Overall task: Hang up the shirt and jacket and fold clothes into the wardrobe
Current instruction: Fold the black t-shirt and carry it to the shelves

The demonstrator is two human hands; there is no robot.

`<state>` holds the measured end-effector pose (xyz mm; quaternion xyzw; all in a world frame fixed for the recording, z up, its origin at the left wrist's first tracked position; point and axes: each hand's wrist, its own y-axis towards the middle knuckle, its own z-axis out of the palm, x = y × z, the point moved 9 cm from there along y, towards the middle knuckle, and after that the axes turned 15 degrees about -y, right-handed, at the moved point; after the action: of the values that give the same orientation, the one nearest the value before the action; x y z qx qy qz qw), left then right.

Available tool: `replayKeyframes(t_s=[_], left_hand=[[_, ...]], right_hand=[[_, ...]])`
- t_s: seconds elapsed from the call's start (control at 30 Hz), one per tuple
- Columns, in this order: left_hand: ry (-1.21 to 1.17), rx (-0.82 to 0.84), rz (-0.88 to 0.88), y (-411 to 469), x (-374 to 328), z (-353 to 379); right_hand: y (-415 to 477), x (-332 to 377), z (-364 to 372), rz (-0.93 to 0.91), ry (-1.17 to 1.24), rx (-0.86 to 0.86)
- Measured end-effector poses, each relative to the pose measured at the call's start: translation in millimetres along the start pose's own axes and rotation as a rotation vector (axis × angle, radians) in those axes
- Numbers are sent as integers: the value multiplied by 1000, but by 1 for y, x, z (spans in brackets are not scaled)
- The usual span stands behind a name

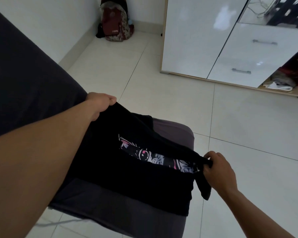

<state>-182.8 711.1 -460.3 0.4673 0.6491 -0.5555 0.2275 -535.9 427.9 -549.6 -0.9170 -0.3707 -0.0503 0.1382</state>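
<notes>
Black shirt (127, 177), partly folded over itself, with a strip of pink-and-white print showing in the opening between its layers. Draped across a grey cushion (172, 131) with a rounded corner, low in the head view, well apart from the wardrobe (196, 40).

Left hand (100, 103) at the far edge of the garment, fingers curled and thumb closed down, gripping the cloth and lifting it into a peak. Right hand (218, 170) at the near right corner, fingertips and thumb pinching a bunched fold of fabric, with a short black tail hanging below the grip. Cloth stretched taut between the two grips.

Dark fabric mass (24, 66) along the left side; whether bedding or furniture cannot be told.

White glossy wardrobe at upper right, standing on the pale tiled floor (248, 126), with two drawers bearing metal handles (265, 42). Open lower compartment (282, 81) at its right end, holding loose grey, white and red items. Dark red backpack (114, 23) leaning in the far corner against the wall.
</notes>
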Motion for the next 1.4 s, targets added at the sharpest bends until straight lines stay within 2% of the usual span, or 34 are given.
replayKeyframes(t_s=[0.07, 0.17, 0.23, 0.37, 0.47, 0.63, 0.73, 0.9, 1.0, 1.27, 1.33, 1.4], left_hand=[[-31, 18, 50, 3, -11, 8], [-74, 24, 71, 1, -24, 6], [-90, 7, 72, 3, -25, -4], [182, -15, 56, -3, -7, -25], [273, -13, -2, -6, 19, -32], [253, -137, -75, -11, 49, -48], [250, -124, -114, -13, 61, -48], [534, -16, -69, -14, 72, -49], [700, 39, -13, -20, 86, -51], [1189, 42, 90, -37, 111, -41], [1242, 25, 114, -46, 110, -39], [1225, 18, 192, -54, 110, -37]], right_hand=[[7, 8, -5, -70, 35, -1], [3, 12, -21, -159, 97, -121], [-7, 6, -24, -228, 44, -183], [-29, -5, 8, -368, -141, -133], [-40, 0, 27, -405, -211, -120], [-50, 3, 45, -388, -331, -93], [-55, 3, 57, -402, -394, -42], [-57, 1, 59, -296, -448, 44], [-58, -9, 69, -261, -497, 153], [-75, -5, 77, -510, -645, 437], [-71, -1, 66, -482, -675, 414], [-64, 9, 48, -445, -647, 308]])
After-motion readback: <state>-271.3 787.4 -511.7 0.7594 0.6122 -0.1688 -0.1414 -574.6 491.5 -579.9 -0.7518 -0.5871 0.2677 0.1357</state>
